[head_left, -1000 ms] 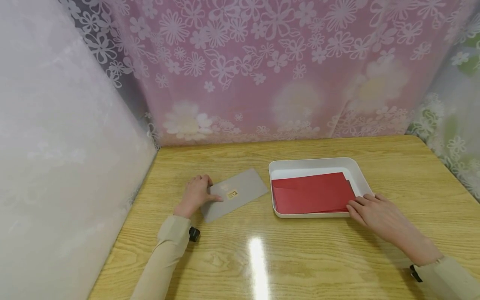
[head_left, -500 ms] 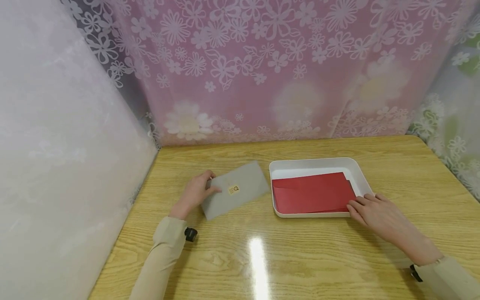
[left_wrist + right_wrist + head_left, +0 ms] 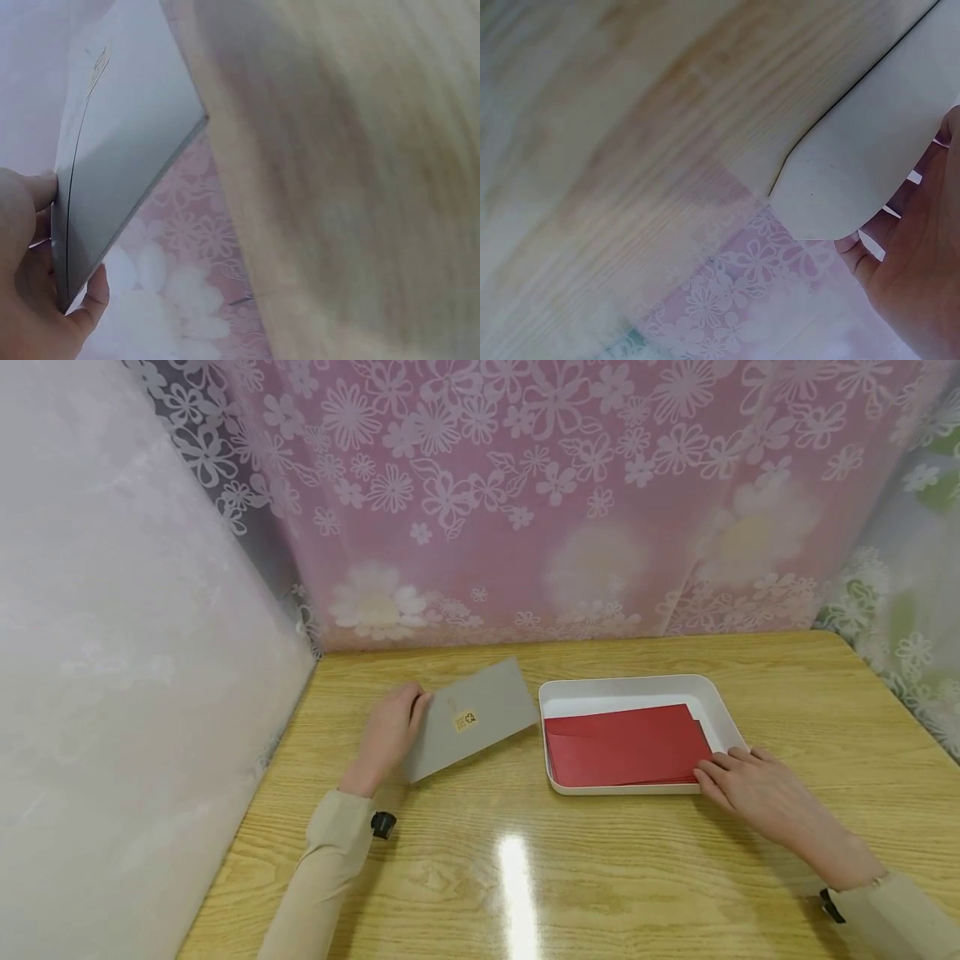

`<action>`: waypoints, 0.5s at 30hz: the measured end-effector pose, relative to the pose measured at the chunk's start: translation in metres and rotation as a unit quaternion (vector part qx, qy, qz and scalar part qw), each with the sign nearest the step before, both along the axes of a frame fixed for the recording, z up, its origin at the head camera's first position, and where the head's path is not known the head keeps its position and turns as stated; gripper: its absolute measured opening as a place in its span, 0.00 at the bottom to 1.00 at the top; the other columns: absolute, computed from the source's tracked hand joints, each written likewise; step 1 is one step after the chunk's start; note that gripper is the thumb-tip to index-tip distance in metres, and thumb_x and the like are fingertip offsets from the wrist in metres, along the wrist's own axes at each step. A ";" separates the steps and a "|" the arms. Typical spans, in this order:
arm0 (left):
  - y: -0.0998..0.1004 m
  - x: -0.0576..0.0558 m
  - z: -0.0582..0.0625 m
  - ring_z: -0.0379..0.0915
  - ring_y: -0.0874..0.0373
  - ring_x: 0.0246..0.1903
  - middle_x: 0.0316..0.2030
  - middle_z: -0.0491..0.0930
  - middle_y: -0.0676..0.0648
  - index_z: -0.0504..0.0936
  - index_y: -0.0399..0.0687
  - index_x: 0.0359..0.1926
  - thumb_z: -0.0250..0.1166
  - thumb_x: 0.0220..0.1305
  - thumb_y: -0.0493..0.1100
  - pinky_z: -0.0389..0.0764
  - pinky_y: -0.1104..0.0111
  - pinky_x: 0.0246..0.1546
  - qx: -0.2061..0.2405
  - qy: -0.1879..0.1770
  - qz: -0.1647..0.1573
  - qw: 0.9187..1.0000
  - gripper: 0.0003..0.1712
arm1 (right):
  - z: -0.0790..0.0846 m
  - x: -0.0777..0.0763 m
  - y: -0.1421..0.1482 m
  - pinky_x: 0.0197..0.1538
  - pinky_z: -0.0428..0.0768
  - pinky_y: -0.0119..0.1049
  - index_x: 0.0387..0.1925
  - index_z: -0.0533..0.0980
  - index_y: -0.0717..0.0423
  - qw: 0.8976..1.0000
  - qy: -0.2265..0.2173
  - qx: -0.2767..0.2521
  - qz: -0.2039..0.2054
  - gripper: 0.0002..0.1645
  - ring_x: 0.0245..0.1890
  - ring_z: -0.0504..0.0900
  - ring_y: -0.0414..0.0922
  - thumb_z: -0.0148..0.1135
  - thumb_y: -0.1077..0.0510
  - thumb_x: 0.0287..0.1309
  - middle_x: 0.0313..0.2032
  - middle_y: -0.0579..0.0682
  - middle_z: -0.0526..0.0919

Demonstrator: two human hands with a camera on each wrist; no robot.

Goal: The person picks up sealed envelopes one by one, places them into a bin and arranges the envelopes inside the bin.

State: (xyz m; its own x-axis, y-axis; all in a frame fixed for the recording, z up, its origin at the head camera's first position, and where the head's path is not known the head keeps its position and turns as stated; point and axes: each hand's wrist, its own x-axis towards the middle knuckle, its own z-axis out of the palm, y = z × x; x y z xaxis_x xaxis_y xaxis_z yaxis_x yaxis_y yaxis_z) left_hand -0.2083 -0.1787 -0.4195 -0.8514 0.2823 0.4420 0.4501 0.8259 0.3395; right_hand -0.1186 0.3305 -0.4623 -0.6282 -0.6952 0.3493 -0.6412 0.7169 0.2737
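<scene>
My left hand [image 3: 386,737] pinches the left end of a grey envelope [image 3: 487,706] with a small gold print. The envelope is tilted, raised off the table, its right corner close to the tray's left rim. In the left wrist view, the thumb is on one face of the envelope [image 3: 131,142] and fingers are on the other. A white tray [image 3: 600,695] lies to the right, with red envelopes [image 3: 622,747] stacked inside. My right hand [image 3: 757,797] holds the tray's right front corner, fingers over the rim. The right wrist view shows those fingers along the tray wall [image 3: 855,165].
The wood-grain table [image 3: 600,877] carries a bright light reflection near its front middle. A pink floral curtain [image 3: 510,527] hangs behind it, and a pale sheet [image 3: 135,635] hangs along the left side. A dark edge shows beneath the red envelopes at their right end.
The left hand has lifted the grey envelope off the table and tilted it, moving it slightly away from the person. The right hand and the tray have stayed in place.
</scene>
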 end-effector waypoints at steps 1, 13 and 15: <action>0.001 0.000 0.002 0.63 0.57 0.20 0.23 0.71 0.48 0.76 0.44 0.33 0.55 0.79 0.46 0.67 0.65 0.24 -0.001 0.008 0.003 1.000 0.15 | 0.000 0.000 0.000 0.37 0.80 0.51 0.40 0.83 0.60 1.000 0.003 0.005 0.004 0.54 0.37 0.81 0.55 0.05 0.45 0.77 0.37 0.54 0.85; 0.018 -0.004 0.026 0.68 0.54 0.25 0.26 0.74 0.47 0.77 0.44 0.35 0.53 0.80 0.48 0.71 0.62 0.28 -0.027 0.043 0.017 0.999 0.17 | 0.000 0.000 -0.001 0.36 0.80 0.50 0.39 0.83 0.61 1.000 0.007 -0.008 0.003 0.51 0.36 0.81 0.55 0.10 0.44 0.80 0.36 0.53 0.85; 0.024 -0.005 0.029 0.68 0.54 0.25 0.26 0.74 0.48 0.77 0.44 0.35 0.52 0.80 0.49 0.72 0.62 0.29 -0.034 0.046 0.008 0.998 0.17 | -0.001 0.000 -0.001 0.36 0.80 0.50 0.39 0.84 0.61 1.000 0.006 -0.010 0.000 0.51 0.36 0.81 0.55 0.10 0.44 0.80 0.36 0.53 0.85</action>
State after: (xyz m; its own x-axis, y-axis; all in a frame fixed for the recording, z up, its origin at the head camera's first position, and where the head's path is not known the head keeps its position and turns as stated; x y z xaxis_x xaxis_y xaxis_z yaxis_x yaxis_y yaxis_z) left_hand -0.2136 -0.1544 -0.3906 -0.8133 0.3006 0.4982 0.4627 0.8533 0.2404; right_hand -0.1185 0.3294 -0.4629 -0.6241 -0.6881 0.3703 -0.6375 0.7224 0.2679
